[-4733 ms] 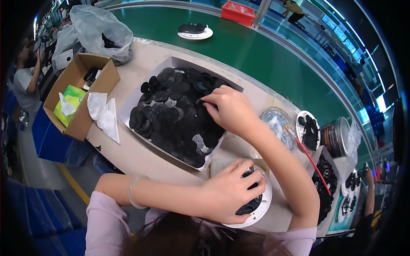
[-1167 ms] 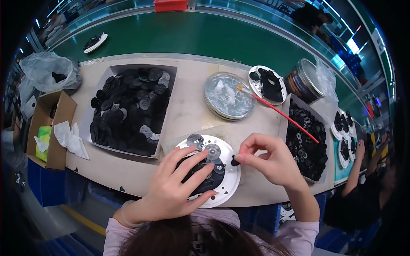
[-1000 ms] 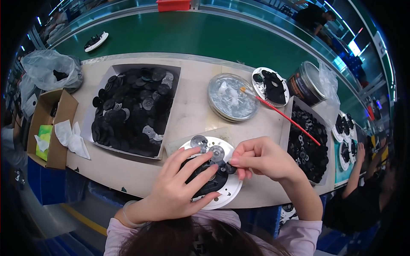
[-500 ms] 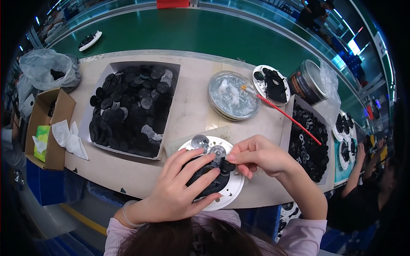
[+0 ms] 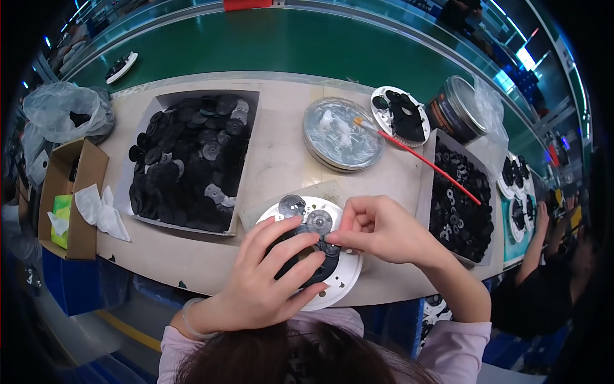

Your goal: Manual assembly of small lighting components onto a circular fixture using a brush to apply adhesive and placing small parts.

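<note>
A white round plate (image 5: 345, 281) with a black moulded part and several gears lies in front of me on a pale flat sheet (image 5: 256, 214). Across its left side rests my left hand (image 5: 262, 275), fingers spread, fingertips on the black part. Over the plate's right edge, my right hand (image 5: 387, 230) is closed in a pinch; whatever its fingertips may hold is hidden. Its thumb reaches a dark gear (image 5: 330, 249). Above this gear sits a clear grey gear (image 5: 318, 221), and a smoky translucent disc (image 5: 292, 205) lies at the plate's far rim.
Left stands a box of black and grey gears (image 5: 185, 166); right, a box of small black parts (image 5: 457, 211). Beyond are a round grease-smeared dish (image 5: 339, 150), a red-handled brush (image 5: 428, 163), another plate assembly (image 5: 400, 115) and a tin (image 5: 457, 109). A co-worker's arm (image 5: 534, 243) shows far right.
The right hand has shifted slightly left, its fingers more curled. The dark gear held at its fingertips now lies among the other gears. The left hand stays spread on the plate.
</note>
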{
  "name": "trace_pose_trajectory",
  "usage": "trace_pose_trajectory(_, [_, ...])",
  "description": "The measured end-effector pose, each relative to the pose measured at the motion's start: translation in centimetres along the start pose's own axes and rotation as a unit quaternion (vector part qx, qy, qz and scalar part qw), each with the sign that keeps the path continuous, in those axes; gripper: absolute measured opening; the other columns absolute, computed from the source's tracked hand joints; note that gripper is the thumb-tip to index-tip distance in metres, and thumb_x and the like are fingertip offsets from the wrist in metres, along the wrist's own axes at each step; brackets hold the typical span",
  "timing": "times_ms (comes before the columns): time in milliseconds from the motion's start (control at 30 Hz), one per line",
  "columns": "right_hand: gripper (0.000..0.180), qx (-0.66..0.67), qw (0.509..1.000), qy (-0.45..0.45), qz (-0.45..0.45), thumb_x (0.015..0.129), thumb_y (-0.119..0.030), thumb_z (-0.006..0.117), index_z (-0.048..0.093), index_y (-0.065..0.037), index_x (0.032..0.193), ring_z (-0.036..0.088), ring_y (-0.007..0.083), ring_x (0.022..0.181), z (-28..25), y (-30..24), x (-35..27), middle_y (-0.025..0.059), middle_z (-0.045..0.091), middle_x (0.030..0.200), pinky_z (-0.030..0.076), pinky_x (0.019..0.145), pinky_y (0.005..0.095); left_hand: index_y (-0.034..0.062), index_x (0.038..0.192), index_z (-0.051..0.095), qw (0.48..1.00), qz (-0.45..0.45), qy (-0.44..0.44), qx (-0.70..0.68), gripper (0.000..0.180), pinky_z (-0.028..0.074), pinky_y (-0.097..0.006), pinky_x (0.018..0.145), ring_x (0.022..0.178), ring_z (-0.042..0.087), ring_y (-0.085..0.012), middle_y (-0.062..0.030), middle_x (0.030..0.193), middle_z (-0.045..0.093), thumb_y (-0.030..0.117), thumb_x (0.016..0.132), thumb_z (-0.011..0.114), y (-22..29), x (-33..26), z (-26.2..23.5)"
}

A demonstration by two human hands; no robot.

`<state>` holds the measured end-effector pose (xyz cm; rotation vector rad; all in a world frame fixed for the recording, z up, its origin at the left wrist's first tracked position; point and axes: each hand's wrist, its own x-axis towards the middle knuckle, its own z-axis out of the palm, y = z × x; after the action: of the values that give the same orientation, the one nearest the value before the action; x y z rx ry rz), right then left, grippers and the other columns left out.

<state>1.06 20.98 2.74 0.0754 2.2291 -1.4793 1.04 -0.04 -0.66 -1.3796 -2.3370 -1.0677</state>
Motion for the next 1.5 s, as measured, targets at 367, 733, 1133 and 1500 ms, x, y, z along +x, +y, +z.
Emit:
trace_pose_trajectory(367, [0.007, -0.264, 0.856, 0.443, 0.038, 0.076, -0.004, 0.063, 0.063, 0.001, 0.081, 0.048, 0.0037, 0.055, -6.8, 4.1, -8.9, 0.0011, 0.056, 0.062, 0.036, 0.050, 0.0188, 0.0049, 0.107, 0.059, 0.992, 0.034, -0.118, 0.035, 0.040, 0.032, -0.047, 0.095, 0.108, 0.048, -0.0280, -0.0096, 0.112, 0.055, 0.018, 0.070, 0.065, 0.3, 1.4, -1.0])
trace_pose_trajectory(733, [0.017, -0.380, 0.815, 0.437, 0.021, 0.074, -0.006, 0.062, 0.065, -0.002, 0.090, 0.059, 0.0208, 0.068, -6.6, 8.8, -7.4, 0.0103, 0.060, 0.078, 0.044, 0.063, 0.0305, 0.0055, 0.102, 0.061, 0.997, 0.034, -0.069, 0.032, 0.038, 0.038, -0.045, 0.092, 0.100, 0.053, -0.0286, -0.0079, 0.104, 0.058, 0.016, 0.067, 0.066, 0.1, 1.2, -0.6])
trace_pose_trajectory(1133, [0.016, -0.265, 0.880, 0.394, 0.026, 0.068, 0.000, 0.066, 0.059, 0.002, 0.081, 0.049, 0.0099, 0.059, -8.3, 9.7, -7.4, 0.0045, 0.055, 0.068, 0.041, 0.057, 0.0229, 0.0066, 0.104, 0.060, 0.998, 0.027, -0.052, 0.017, 0.037, 0.038, -0.044, 0.092, 0.103, 0.052, -0.0264, -0.0060, 0.104, 0.058, 0.017, 0.069, 0.065, -0.1, 0.9, -0.3])
trace_pose_trajectory(1500, [0.022, -0.058, 0.904, 0.422, -0.039, 0.085, -0.007, 0.053, 0.062, -0.001, 0.104, 0.049, 0.0045, 0.059, -5.4, 6.7, -8.0, -0.0017, 0.056, 0.070, 0.040, 0.047, 0.0148, 0.0058, 0.100, 0.061, 1.000, 0.022, -0.017, 0.011, 0.035, 0.039, -0.044, 0.090, 0.103, 0.051, -0.0268, -0.0069, 0.104, 0.056, 0.018, 0.067, 0.065, 0.0, 0.5, 0.0])
